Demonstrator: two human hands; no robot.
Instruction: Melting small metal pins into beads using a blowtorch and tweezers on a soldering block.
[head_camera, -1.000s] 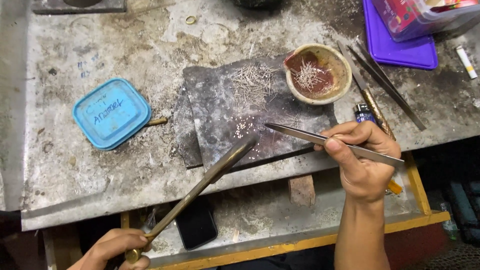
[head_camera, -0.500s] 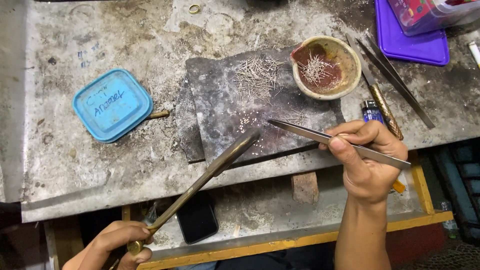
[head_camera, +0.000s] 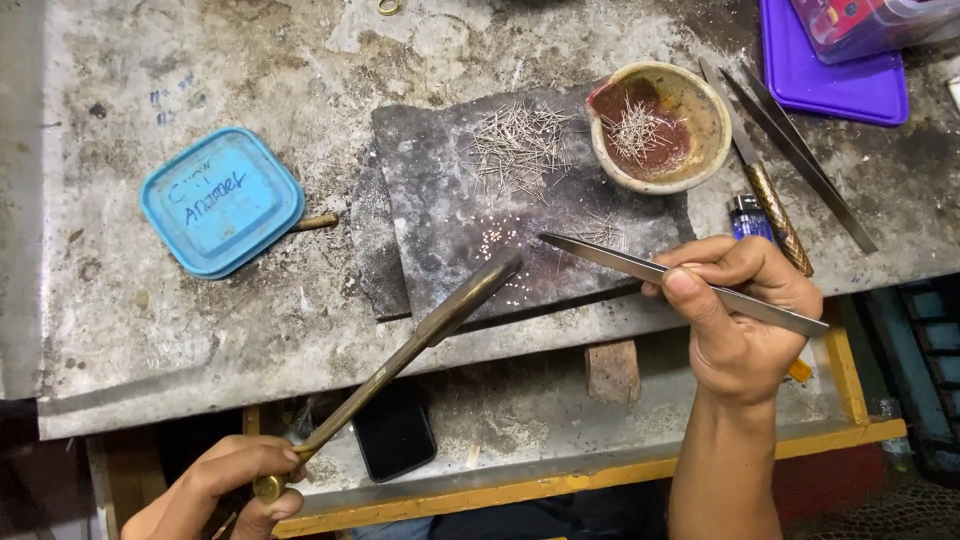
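Observation:
My right hand pinches long steel tweezers, whose tip points left over a dark soldering slab. My left hand at the bottom left grips the end of a long brass blowpipe, whose bent tip reaches the slab's near edge. Tiny pale beads lie on the slab between the two tips. A heap of thin wire bits sits at the slab's far side. A clay bowl with a reddish inside and more wire bits stands at the slab's right corner.
A blue square lid lies left of the slab on the worn grey bench. Spare tweezers, a patterned-handle tool and a blue lighter lie right of the bowl. A purple tray is far right. A dark phone rests in the yellow-edged drawer below.
The view has shifted slightly, so the bench sits lower in frame. Both hands keep their tools; the blowpipe tip and tweezers tip stay over the slab's near edge.

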